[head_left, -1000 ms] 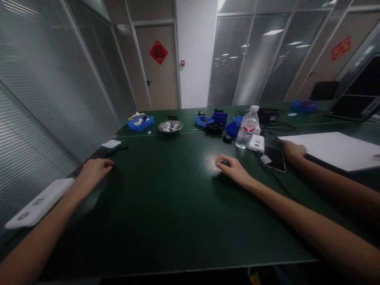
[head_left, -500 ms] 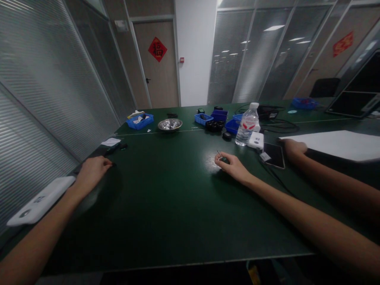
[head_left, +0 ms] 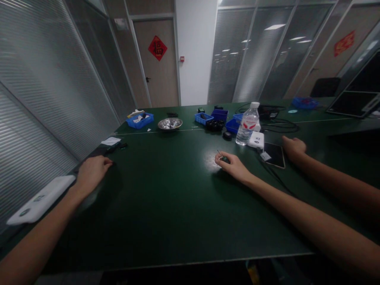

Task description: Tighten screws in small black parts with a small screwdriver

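Observation:
My left hand (head_left: 94, 172) rests at the table's left side, thumb and fingers pinched on a small dark piece (head_left: 114, 163) whose kind I cannot make out. Right of the middle, my right hand (head_left: 234, 167) is closed around a small screwdriver (head_left: 225, 159) with a dark green handle. Its thin shaft points up and left, and the fingers hide part of the handle. Beyond the left hand lie small black items (head_left: 123, 145) and a white paper (head_left: 111, 141). A white power bank (head_left: 41, 200) lies beside my left forearm.
A co-worker's hand (head_left: 293, 148) rests at right, near a phone (head_left: 274, 154). A water bottle (head_left: 247, 126), another white power bank (head_left: 256, 139) and a black mouse (head_left: 227, 135) stand close by. Farther back are a metal bowl (head_left: 170, 124), a blue tray (head_left: 140, 120) and several blue bins (head_left: 219, 115).
The large white flat surface beside the co-worker's hand no longer shows; a dark shape is at the right there. That hand has shifted slightly. My own hands stay almost still.

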`<action>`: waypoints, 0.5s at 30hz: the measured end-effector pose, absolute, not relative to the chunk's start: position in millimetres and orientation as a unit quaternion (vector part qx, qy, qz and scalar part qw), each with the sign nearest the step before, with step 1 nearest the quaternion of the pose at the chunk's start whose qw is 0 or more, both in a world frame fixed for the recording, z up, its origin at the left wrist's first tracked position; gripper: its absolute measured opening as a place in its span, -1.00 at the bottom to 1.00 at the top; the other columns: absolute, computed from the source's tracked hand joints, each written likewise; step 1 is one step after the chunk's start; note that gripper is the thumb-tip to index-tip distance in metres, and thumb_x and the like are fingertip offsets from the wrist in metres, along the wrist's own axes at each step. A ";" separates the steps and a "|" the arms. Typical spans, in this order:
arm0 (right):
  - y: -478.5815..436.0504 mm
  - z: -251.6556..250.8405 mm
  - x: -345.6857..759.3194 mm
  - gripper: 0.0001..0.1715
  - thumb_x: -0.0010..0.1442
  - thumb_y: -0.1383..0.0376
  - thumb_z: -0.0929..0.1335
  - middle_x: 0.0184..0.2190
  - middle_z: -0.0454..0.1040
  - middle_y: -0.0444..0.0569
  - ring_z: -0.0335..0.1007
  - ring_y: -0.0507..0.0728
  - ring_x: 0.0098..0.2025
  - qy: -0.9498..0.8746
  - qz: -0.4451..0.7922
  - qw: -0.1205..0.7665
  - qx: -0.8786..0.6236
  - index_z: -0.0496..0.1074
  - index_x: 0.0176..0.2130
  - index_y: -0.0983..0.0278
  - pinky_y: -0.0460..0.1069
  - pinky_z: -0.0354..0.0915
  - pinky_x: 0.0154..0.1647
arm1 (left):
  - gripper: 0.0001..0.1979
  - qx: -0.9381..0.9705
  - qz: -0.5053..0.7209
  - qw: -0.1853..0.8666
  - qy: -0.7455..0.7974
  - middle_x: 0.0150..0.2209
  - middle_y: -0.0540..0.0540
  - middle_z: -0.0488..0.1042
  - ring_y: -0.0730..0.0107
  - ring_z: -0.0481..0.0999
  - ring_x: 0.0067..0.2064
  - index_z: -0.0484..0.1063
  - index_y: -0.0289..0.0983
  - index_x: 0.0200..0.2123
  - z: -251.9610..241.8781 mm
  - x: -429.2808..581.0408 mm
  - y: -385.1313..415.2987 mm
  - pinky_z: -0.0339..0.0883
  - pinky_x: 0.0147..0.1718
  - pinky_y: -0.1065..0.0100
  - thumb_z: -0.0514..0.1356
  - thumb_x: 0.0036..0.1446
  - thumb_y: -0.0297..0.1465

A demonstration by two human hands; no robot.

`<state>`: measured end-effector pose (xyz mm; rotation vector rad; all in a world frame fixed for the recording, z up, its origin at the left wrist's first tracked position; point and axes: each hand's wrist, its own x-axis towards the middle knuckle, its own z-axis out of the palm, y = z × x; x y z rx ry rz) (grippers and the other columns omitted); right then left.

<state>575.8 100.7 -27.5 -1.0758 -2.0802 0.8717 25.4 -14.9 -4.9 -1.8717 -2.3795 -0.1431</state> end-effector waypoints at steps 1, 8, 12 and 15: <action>100.8 -27.7 575.7 -0.67 0.28 0.04 0.31 -0.32 0.44 -0.08 0.31 0.10 -0.33 -0.789 0.332 0.315 -0.410 0.43 -0.24 0.25 -0.02 0.22 -0.31 | -0.63 -0.615 -0.046 0.058 -0.785 -0.03 -0.25 0.58 0.04 0.52 -0.04 0.58 -0.37 -0.01 -3.2 28.3 -15.9 0.32 -0.08 0.21 0.08 0.31 -0.32; 98.0 -24.6 575.8 -0.68 0.27 0.05 0.32 -0.33 0.44 -0.08 0.30 0.10 -0.35 -0.786 0.339 0.310 -0.414 0.44 -0.23 0.25 -0.02 0.22 -0.33 | -0.66 -0.612 -0.048 0.055 -0.788 -0.03 -0.22 0.60 0.12 0.52 -0.03 0.58 -0.40 -0.01 3.3 38.5 -19.7 0.29 -0.03 0.27 0.11 0.31 -0.35; 95.6 -21.0 575.5 -0.69 0.27 0.06 0.31 -0.35 0.43 -0.09 0.31 0.09 -0.34 -0.786 0.337 0.309 -0.416 0.43 -0.24 0.25 -0.02 0.22 -0.32 | -0.67 -0.610 -0.050 0.045 -0.790 -0.03 -0.19 0.60 0.16 0.53 -0.03 0.58 -0.39 -0.01 4.2 34.0 -17.3 0.29 -0.01 0.30 0.14 0.30 -0.34; 95.0 -19.8 575.0 -0.69 0.27 0.06 0.31 -0.35 0.43 -0.09 0.32 0.10 -0.34 -0.788 0.334 0.312 -0.413 0.43 -0.25 0.25 -0.01 0.23 -0.29 | -0.67 -0.610 -0.047 0.043 -0.789 -0.03 -0.19 0.60 0.15 0.53 -0.01 0.58 -0.39 -0.01 2.5 31.5 -15.5 0.29 -0.01 0.30 0.14 0.29 -0.35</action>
